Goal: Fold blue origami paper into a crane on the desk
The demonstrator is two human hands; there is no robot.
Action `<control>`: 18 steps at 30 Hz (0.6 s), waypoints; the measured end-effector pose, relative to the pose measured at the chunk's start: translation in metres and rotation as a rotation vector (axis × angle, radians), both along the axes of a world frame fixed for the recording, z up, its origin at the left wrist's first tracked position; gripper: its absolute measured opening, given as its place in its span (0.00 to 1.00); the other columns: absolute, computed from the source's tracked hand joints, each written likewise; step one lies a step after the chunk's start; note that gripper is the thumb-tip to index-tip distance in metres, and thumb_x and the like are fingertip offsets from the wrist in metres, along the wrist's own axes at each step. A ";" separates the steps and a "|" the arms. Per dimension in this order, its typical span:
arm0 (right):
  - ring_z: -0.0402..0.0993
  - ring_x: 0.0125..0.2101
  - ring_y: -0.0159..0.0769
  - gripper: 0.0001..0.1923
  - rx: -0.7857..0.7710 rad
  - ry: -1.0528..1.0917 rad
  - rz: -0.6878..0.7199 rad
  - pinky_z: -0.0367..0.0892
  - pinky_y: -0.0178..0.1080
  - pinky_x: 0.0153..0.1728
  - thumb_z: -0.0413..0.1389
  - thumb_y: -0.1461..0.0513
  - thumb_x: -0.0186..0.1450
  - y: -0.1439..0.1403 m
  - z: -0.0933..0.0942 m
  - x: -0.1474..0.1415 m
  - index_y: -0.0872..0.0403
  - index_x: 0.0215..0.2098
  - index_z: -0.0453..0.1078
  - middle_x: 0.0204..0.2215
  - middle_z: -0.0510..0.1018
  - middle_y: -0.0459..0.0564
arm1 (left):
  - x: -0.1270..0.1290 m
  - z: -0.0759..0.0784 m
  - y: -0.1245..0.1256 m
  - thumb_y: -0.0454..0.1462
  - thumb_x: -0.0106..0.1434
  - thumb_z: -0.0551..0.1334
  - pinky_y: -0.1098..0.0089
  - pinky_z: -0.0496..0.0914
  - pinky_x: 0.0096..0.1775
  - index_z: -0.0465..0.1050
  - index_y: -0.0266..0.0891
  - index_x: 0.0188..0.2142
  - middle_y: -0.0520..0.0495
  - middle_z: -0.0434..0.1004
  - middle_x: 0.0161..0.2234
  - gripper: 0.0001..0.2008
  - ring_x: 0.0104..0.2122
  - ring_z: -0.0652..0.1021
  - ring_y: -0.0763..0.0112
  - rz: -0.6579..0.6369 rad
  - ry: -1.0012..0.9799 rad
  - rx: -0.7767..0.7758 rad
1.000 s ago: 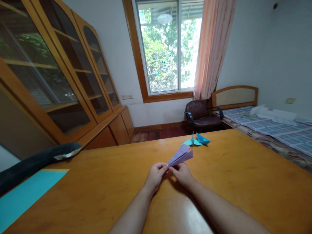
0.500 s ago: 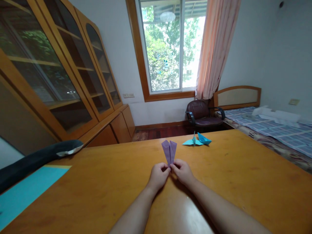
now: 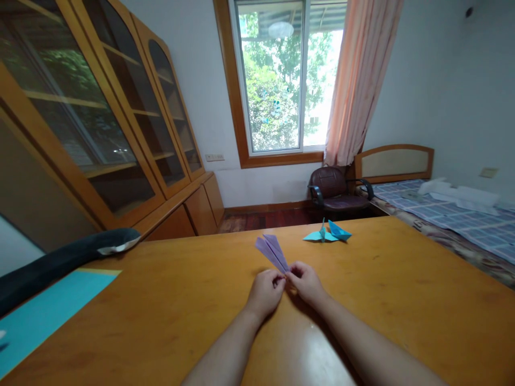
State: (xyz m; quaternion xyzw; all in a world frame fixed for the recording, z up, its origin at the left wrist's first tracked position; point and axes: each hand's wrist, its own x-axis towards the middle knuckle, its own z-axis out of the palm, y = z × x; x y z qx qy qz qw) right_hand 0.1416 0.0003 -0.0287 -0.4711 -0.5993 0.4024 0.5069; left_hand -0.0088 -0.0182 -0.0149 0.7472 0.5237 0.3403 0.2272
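Observation:
A folded piece of purple origami paper [image 3: 273,252] slants up and to the left above the wooden table, its two wide flaps pointing away from me. My right hand [image 3: 306,282] pinches its narrow lower end between thumb and fingers. My left hand [image 3: 266,292] is closed right beside it, fingertips meeting at the same narrow tip, which the fingers partly hide. Beyond my hands, a light-blue paper crane [image 3: 322,235] stands on the table, touching a blue paper boat [image 3: 339,230] on its right.
The wooden table [image 3: 181,311] spans the front. At its left lie a turquoise sheet [image 3: 52,316] and a dark curved object [image 3: 72,254]. Past the far edge are a brown armchair [image 3: 333,187], a bed [image 3: 450,206] at right and a glass-fronted cabinet [image 3: 169,177] at left.
The purple paper has tilted from nearly upright to leaning left, its flaps now closer together. Both hands stay near the same spot. The view has shifted slightly.

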 end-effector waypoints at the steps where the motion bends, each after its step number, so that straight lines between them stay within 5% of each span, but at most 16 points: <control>1: 0.66 0.22 0.33 0.09 0.003 0.004 -0.046 0.63 0.34 0.25 0.57 0.57 0.53 0.002 0.001 0.003 0.54 0.21 0.67 0.18 0.70 0.44 | 0.000 0.000 0.001 0.36 0.59 0.56 0.72 0.60 0.30 0.74 0.36 0.27 0.49 0.74 0.25 0.10 0.26 0.70 0.72 0.003 -0.010 0.001; 8: 0.60 0.17 0.30 0.14 -0.070 0.109 -0.230 0.56 0.33 0.18 0.57 0.51 0.51 0.021 0.001 0.028 0.53 0.21 0.66 0.15 0.66 0.42 | -0.003 -0.004 0.005 0.37 0.59 0.57 0.72 0.61 0.31 0.75 0.36 0.27 0.49 0.75 0.25 0.10 0.27 0.71 0.71 0.030 -0.041 -0.042; 18: 0.68 0.22 0.35 0.10 -0.121 -0.195 -0.383 0.59 0.34 0.23 0.54 0.57 0.53 0.035 -0.002 0.049 0.56 0.23 0.70 0.19 0.74 0.47 | -0.002 -0.002 0.005 0.37 0.58 0.57 0.72 0.60 0.30 0.74 0.36 0.26 0.49 0.74 0.24 0.09 0.26 0.71 0.71 0.034 -0.047 -0.053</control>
